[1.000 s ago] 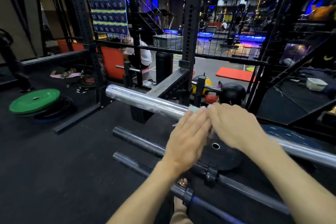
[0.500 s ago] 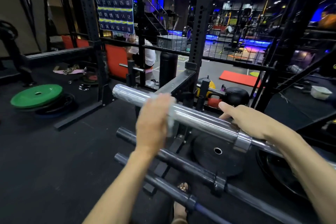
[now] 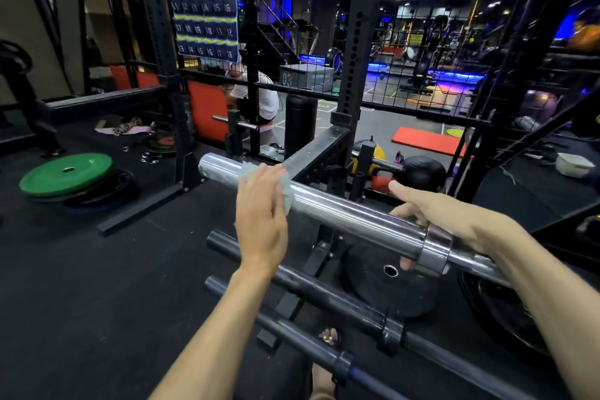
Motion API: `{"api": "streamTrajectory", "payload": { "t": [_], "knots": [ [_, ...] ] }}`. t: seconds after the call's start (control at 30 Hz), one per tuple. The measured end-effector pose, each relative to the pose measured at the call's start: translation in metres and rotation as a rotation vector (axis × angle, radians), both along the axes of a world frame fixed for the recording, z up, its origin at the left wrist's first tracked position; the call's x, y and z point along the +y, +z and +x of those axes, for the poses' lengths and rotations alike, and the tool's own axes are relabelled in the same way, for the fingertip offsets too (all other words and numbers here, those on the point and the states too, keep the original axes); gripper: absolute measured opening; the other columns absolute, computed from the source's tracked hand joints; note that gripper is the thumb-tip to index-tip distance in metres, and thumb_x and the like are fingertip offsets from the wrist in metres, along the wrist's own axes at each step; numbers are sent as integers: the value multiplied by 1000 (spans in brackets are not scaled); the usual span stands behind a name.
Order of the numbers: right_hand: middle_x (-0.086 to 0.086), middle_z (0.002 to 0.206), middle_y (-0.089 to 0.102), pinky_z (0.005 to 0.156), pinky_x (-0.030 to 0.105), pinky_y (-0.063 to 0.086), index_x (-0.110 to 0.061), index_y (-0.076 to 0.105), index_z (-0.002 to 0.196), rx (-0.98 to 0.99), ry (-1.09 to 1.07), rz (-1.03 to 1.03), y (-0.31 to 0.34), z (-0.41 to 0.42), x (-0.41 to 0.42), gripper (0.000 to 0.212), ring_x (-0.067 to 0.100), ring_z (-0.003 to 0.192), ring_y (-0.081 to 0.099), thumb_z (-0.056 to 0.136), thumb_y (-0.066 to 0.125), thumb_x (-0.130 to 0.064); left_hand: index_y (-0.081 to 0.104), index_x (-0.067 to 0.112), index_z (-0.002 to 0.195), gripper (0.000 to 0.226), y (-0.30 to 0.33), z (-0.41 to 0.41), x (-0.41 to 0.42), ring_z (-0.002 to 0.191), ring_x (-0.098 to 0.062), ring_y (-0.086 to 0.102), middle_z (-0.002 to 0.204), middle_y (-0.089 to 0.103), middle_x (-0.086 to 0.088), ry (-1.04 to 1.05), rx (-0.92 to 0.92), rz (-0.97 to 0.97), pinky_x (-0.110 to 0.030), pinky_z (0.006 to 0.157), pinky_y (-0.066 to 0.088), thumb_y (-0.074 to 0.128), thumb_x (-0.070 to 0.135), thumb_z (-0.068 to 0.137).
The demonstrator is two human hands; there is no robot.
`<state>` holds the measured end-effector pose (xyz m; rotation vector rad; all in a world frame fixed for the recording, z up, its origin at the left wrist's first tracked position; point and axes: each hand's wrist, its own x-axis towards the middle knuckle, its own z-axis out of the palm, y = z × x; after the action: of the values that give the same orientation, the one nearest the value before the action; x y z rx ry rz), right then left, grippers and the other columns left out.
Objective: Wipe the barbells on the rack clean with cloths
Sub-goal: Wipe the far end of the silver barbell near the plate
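A black power rack (image 3: 357, 52) of perforated steel uprights fills the middle and right of the frame, with a wire mesh fence behind it. A chrome barbell sleeve (image 3: 341, 214) runs from the centre left down towards the lower right edge, its free end pointing to the upper left. Below it, two dark barbells (image 3: 324, 297) lie parallel, crossing the lower middle of the frame. A black weight plate (image 3: 386, 289) lies flat on the floor under the chrome sleeve, and a green bumper plate (image 3: 65, 174) sits atop a stack at the left edge. A numbered blue wall organiser (image 3: 204, 21) hangs in the upper left.

The left hand (image 3: 259, 221), at frame centre, presses a pale green cloth (image 3: 287, 193) against the sleeve near its free end, fingers straight and together. The right hand (image 3: 438, 217), right of centre, wraps the sleeve beside its collar (image 3: 435, 252), thumb curled beneath the bar, forefinger stretched out along the top.
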<state>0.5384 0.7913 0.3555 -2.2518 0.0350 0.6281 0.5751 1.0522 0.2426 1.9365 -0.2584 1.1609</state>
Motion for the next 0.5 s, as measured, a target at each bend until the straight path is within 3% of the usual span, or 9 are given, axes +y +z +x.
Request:
{"api": "streamTrajectory", "payload": {
  "t": [0.07,0.17,0.27,0.33,0.43,0.5],
  "knots": [
    [24,99,76,93,59,56,-21,74,115,22,-22,-5,-3,1,-1,85,42,94,73,87,28,-86,67,12,126,29,-5,-17,-28,128,-8,49,130,64,6,-133,-36,160,-53,106,41,45,9,108],
    [6,107,74,98,44,49,-27,74,106,-216,-112,-201,-3,2,-1,82,23,98,68,87,21,-86,60,13,141,36,-15,-37,-58,144,-14,42,148,55,4,-266,-102,389,-51,123,26,51,19,106],
    [-3,90,70,86,42,48,-33,63,94,-657,-139,-496,-3,-12,-8,68,25,89,63,94,15,-80,59,15,141,40,-10,-27,-48,143,-16,45,148,55,4,-256,-109,498,-51,125,17,54,31,105],
    [-5,81,67,77,39,48,-33,59,89,-809,-119,-578,-9,-30,-13,63,26,81,61,95,14,-77,57,15,142,45,-4,-16,-37,139,-18,49,145,57,3,-173,-77,542,-51,127,11,52,39,104],
    [4,86,69,80,44,52,-20,60,93,-807,-34,-547,-30,-40,-17,67,32,81,60,98,9,-62,55,13,144,48,-1,-16,-43,137,-23,49,143,57,0,-110,-43,534,-53,127,9,44,40,106],
    [6,92,68,77,46,52,-18,50,95,-753,-90,-491,-35,-38,-14,39,34,81,58,105,18,-38,51,13,148,48,-9,-29,-74,142,-24,44,148,54,0,-145,-114,577,-56,125,14,40,37,108]
  ]
}}
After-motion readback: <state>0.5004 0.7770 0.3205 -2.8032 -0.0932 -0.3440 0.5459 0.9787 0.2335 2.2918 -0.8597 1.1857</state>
